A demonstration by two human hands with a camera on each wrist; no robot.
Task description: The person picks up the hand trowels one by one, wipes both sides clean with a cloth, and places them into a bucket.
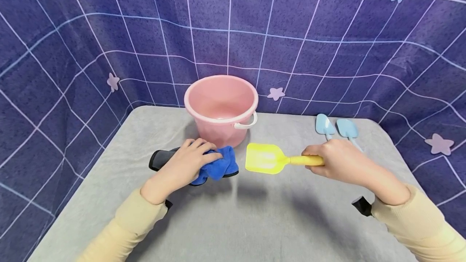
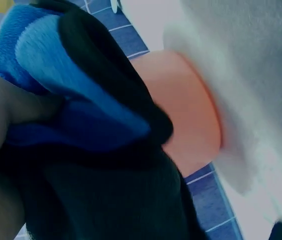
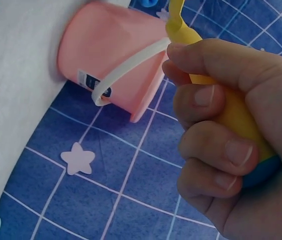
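Observation:
My left hand point(image 1: 193, 159) grips a bunched blue cloth point(image 1: 219, 165) with a grey underside and black edging, held in front of the pink bucket point(image 1: 222, 126). In the left wrist view folds of the cloth point(image 2: 81, 75) cover much of the picture. My right hand point(image 1: 336, 159) holds a yellow toy shovel point(image 1: 265, 159) by its handle, the blade pointing left toward the cloth and apart from it. Curled fingers wrap the yellow handle point(image 3: 230, 112) in the right wrist view; its end is blue. Shadows below suggest that shovel and cloth are above the table.
The pink bucket's white handle point(image 1: 247, 124) hangs on its right side. Two light blue toy shovels point(image 1: 324, 125) lie at the back right of the grey-covered table point(image 1: 225, 221). A blue gridded curtain point(image 1: 291, 23) with star shapes stands behind and along the sides.

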